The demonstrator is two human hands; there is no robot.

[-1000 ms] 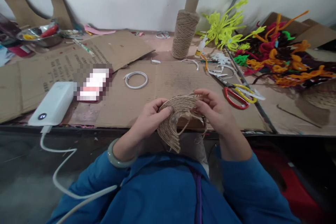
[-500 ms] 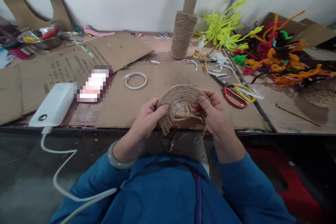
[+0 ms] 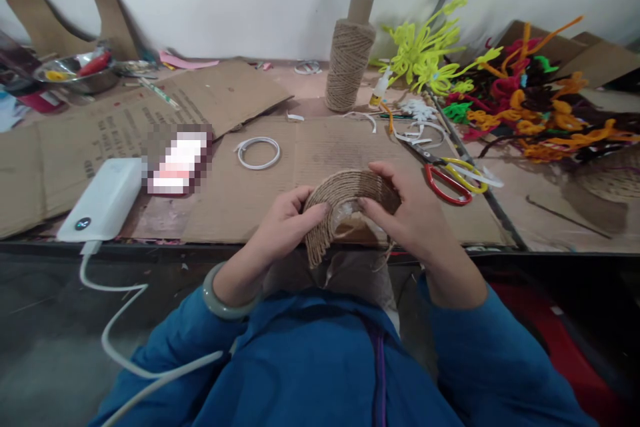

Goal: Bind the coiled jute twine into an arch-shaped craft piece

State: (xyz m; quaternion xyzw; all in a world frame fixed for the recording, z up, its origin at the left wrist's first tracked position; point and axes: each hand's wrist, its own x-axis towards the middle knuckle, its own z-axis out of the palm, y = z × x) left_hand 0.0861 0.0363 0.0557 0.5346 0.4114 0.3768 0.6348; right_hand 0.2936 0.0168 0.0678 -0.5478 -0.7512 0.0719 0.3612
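Note:
A curved piece covered in rows of jute twine [image 3: 345,185] is held between both hands just above the table's front edge. My left hand [image 3: 285,220] grips its left end, thumb on top and fingers underneath. On the right side, my right hand [image 3: 410,213] has its thumb at the inner curve and its fingers over the outer edge. Something clear and shiny shows inside the arc. A loose strand of twine [image 3: 387,253] hangs below my right hand. Behind stands a spool of jute twine [image 3: 350,57].
Flat cardboard [image 3: 295,207] covers the table. Scissors with red and yellow handles [image 3: 447,180], a small glue bottle [image 3: 380,88] and bright pipe cleaners [image 3: 530,107] lie to the right. A white coil [image 3: 259,153], a phone [image 3: 180,160] and a cabled power bank [image 3: 103,197] sit left.
My right hand has shifted its grip, with the thumb now at the inner curve and fingers across the outer edge. The twine piece has tilted slightly, and its left end hangs a little lower.

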